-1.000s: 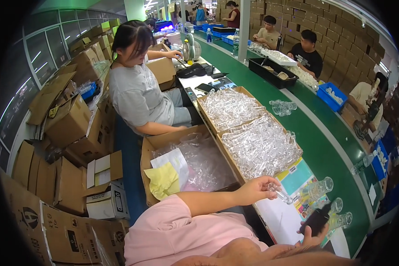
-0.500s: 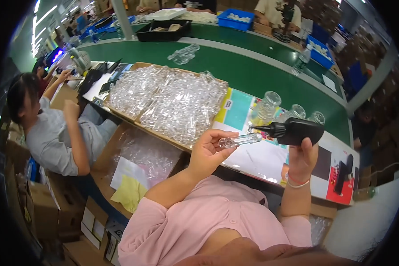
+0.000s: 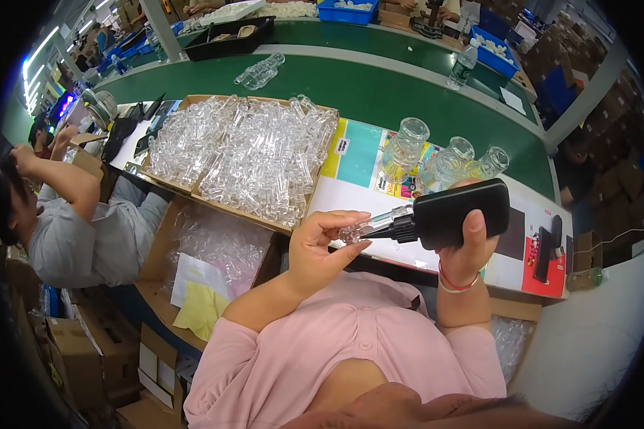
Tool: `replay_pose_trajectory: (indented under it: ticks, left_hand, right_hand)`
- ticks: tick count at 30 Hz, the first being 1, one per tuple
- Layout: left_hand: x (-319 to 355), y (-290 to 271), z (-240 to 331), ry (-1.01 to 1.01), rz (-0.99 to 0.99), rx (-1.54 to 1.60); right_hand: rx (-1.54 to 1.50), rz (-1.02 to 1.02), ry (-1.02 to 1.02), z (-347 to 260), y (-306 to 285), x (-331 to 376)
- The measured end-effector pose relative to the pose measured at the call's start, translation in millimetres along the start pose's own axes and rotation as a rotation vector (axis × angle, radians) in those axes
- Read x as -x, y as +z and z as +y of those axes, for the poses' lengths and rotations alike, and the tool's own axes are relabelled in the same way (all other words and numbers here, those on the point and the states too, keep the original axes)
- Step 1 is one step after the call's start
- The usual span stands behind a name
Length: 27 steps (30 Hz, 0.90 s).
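My left hand (image 3: 320, 247) pinches a narrow clear plastic piece (image 3: 385, 219) between thumb and fingers, holding it above the near table edge. In my right hand (image 3: 469, 250) is a black squeeze bottle (image 3: 459, 214), tilted so that its thin nozzle points left. The nozzle tip lies at the near end of the clear piece, by my left fingertips; whether they touch I cannot tell. Left of my hands, shallow cardboard trays (image 3: 195, 191) hold a heap of similar clear pieces (image 3: 257, 161). Any liquid at the tip is too small to see.
Several clear rounded vessels (image 3: 403, 151) stand beyond my hands. One clear object (image 3: 261, 71) lies on the green surface (image 3: 350, 79). A black phone-like object (image 3: 546, 254) rests on a red patch at right. A person (image 3: 79, 229) sits at left, beside an open carton (image 3: 157, 275).
The black bottle has moved left and down, bringing its nozzle from above the clear piece to its near end. The view has shifted, and the seated person's arm is raised higher.
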<state>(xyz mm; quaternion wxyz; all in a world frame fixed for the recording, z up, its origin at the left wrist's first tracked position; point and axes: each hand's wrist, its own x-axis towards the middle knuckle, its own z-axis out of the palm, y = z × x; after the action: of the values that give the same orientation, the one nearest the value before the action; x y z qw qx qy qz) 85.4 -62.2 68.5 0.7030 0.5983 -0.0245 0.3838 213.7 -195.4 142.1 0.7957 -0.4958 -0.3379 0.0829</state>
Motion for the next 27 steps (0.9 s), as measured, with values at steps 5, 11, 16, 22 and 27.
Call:
replay_pose_trajectory:
  ticks: [5,11,16,22,27]
  left_hand:
    - [-1,0,-1,0.011,-0.008,-0.001]
    - [0,2,-5,0.032,-0.037,-0.025]
    - [0,4,-8,0.038,-0.045,-0.015]
    - [-2,2,-13,0.042,-0.044,-0.017]
    - [-6,0,-13,0.115,-0.068,-0.125]
  right_hand:
    - [0.120,-0.045,-0.057,0,-6,8]
    - [0.295,-0.076,-0.165,3,-14,15]
    - [0.308,-0.096,-0.159,2,-15,19]
    - [0.277,-0.099,-0.117,6,-15,14]
    - [0.232,-0.105,-0.087,6,-17,7]
